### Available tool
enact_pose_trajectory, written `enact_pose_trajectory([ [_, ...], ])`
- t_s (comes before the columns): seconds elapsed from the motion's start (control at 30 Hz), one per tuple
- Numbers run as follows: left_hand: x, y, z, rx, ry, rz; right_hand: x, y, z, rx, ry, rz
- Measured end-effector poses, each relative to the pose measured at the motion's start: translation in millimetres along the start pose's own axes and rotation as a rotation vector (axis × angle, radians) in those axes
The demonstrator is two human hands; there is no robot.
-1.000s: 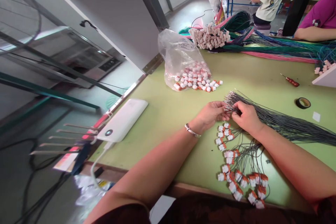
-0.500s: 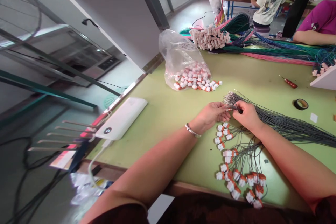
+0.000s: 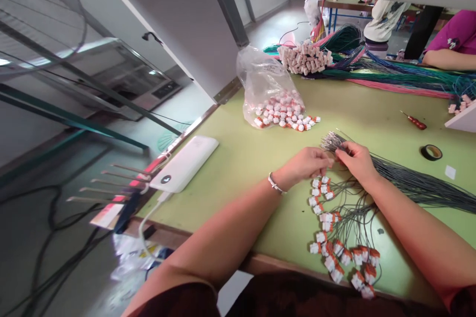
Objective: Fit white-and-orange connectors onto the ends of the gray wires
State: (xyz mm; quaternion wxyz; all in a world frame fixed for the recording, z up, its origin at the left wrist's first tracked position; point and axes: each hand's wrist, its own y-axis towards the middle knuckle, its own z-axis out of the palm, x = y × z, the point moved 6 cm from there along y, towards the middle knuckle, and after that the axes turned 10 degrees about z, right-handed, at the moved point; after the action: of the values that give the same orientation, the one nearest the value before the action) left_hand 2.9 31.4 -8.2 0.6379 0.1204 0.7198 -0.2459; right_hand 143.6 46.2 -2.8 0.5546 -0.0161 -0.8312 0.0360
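A long bundle of dark wires (image 3: 420,178) runs across the green table, its metal-tipped ends (image 3: 330,141) pointing left. My right hand (image 3: 357,161) is closed on the bundle just behind those tips. Beside it, my left hand (image 3: 311,162) has its fingers pinched together, with a bit of orange and white showing at the fingertips, too small to make out fully. Below both hands lie several white and orange connectors (image 3: 327,220) with dark wires attached. A clear bag (image 3: 264,77) of similar loose connectors (image 3: 286,111) lies open farther back.
A white power bank (image 3: 186,163) with a cable sits at the table's left edge (image 3: 223,101). At the right are black tape (image 3: 431,152) and a red-handled tool (image 3: 414,121). Coloured wires (image 3: 390,72) line the back, where a person's purple sleeve (image 3: 453,34) shows.
My left hand has drawn slightly away from the wire tips, its fingers more tightly curled. My right hand still grips the bundle. The whole view has shifted a little.
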Motion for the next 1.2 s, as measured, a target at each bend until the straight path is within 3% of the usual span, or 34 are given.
enact_pose_trajectory([
  [0.1, -11, -7, 5.2, 0.278, 0.309, 0.137, -4, 4, 0, -0.006, 0.117, 0.076],
  [0.13, -12, -7, 1.2, 0.297, 0.384, 0.18, -5, 4, 0, -0.008, 0.143, 0.089],
  [0.17, -13, -3, -9.3, 0.222, 0.46, 0.217, -5, 4, 1, -0.012, 0.169, 0.098],
  [0.2, -14, 2, -25.4, 0.068, 0.547, 0.255, -5, 4, 1, -0.013, 0.195, 0.106],
  [0.27, -19, 9, -64.3, -0.37, 0.743, 0.345, -6, 3, 3, -0.004, 0.232, 0.118],
  [0.3, -19, 12, -75.9, -0.482, 0.84, 0.401, -5, 3, 4, 0.007, 0.232, 0.119],
  [0.33, -17, 17, -83.3, -0.52, 0.921, 0.423, -4, 2, 5, 0.017, 0.218, 0.116],
  [0.47, -5, 34, -91.3, -0.457, 1.136, 0.369, 0, 1, 5, -0.01, 0.132, 0.063],
  [0.73, -7, 28, -73.3, -0.377, 1.316, 0.309, 6, -1, 7, -0.015, 0.108, 0.027],
  [0.8, -8, 24, -72.7, -0.389, 1.26, 0.32, 7, -2, 9, 0.01, 0.094, 0.04],
  [0.87, -10, 17, -76.5, -0.479, 1.114, 0.342, 7, -3, 11, 0.033, 0.077, 0.053],
  [0.97, -5, 7, -82.3, -0.563, 0.613, 0.302, 6, -3, 12, 0.04, 0.098, 0.076],
  [1.1, 11, 4, -60.7, -0.376, -0.226, 0.156, 8, -3, 7, -0.014, 0.152, 0.07],
  [1.2, 12, 3, -42.6, -0.258, -0.536, 0.115, 8, -5, 1, -0.088, 0.116, 0.02],
])
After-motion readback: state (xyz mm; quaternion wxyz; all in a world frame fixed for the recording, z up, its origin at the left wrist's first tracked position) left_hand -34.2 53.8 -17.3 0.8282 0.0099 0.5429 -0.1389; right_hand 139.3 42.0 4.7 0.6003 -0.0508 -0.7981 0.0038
